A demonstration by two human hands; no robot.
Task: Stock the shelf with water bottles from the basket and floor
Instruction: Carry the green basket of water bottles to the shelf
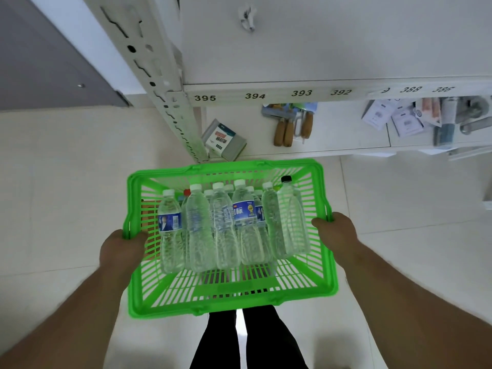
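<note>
A bright green plastic basket (231,302) is held above the tiled floor in front of the shelf. Several clear water bottles (198,230) lie side by side inside it, most with white caps, one with a black cap (286,179), some with blue labels. My left hand (121,251) grips the basket's left rim. My right hand (336,233) grips the right rim. The white shelf (319,87) stands just beyond the basket, its front edge marked with numbers from 395 down to 386.
On the lower shelf board lie a boxed item (223,141), wooden-handled tools (292,126) and packaged goods (404,118). A perforated white upright (165,83) stands at the shelf's left. My legs in dark trousers (250,339) are below the basket.
</note>
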